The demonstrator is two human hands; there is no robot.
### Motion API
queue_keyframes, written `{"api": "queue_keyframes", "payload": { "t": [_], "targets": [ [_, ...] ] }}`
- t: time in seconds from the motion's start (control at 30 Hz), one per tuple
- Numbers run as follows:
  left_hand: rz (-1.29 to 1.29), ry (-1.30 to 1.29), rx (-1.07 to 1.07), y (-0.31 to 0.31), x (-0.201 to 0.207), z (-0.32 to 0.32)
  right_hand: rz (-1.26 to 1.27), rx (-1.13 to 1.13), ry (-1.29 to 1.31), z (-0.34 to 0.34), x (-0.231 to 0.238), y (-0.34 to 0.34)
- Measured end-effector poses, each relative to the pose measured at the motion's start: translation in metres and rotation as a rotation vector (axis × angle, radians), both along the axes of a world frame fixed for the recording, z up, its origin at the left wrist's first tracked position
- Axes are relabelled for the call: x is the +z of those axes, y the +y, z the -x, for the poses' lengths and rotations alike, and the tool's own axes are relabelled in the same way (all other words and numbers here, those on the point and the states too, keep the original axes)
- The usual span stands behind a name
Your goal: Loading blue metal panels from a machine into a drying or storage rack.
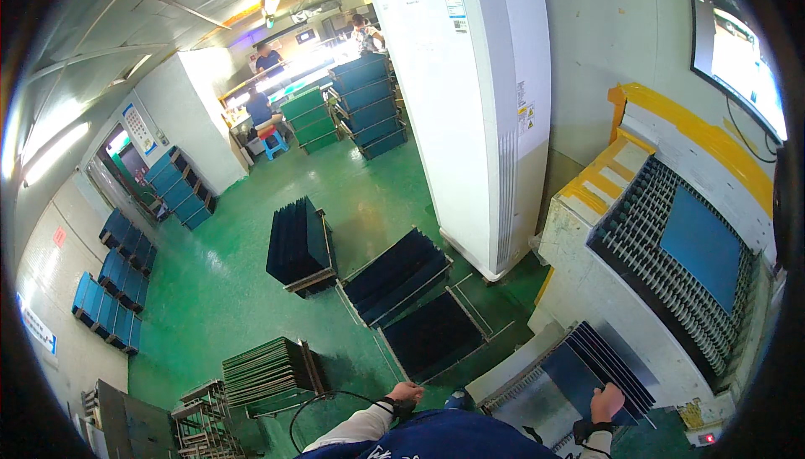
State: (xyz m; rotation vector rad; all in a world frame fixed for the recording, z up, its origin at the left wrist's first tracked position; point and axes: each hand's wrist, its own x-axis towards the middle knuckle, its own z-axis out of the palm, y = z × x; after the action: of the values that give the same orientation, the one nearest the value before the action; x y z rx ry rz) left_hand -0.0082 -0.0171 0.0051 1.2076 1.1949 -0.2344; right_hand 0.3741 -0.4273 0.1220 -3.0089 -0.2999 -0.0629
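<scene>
My right hand (608, 403) is closed at the edge of a dark flat panel (579, 379), one of several standing in a rack beside the roller conveyor. A shiny grey panel or plate surface (537, 413) lies just left of it. My left hand (407, 392) is curled near my body, with no object showing in it. A dark band circles that wrist, and a black cord (314, 400) loops away from it. Upon the conveyor rollers (629, 224) rests a blue panel (703, 245).
Racks of dark panels (300, 245), (398, 274), (432, 337) stand on the green floor ahead. Another panel rack (268, 375) is at near left. A tall white air conditioner (453, 107) rises beside the conveyor. Farther off, people (260, 107) work near stacked racks (369, 107). A screen (738, 57) hangs right.
</scene>
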Motion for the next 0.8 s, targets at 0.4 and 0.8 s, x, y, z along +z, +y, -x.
{"api": "queue_keyframes", "payload": {
  "t": [0.4, 0.8],
  "targets": [
    [0.009, -0.004, -0.005, 0.001, -0.002, 0.002, 0.015, -0.006, 0.021, 0.003, 0.012, 0.005],
    [-0.021, 0.004, -0.01, 0.001, -0.005, 0.002, -0.008, 0.014, 0.008, 0.002, 0.01, 0.005]
  ]
}}
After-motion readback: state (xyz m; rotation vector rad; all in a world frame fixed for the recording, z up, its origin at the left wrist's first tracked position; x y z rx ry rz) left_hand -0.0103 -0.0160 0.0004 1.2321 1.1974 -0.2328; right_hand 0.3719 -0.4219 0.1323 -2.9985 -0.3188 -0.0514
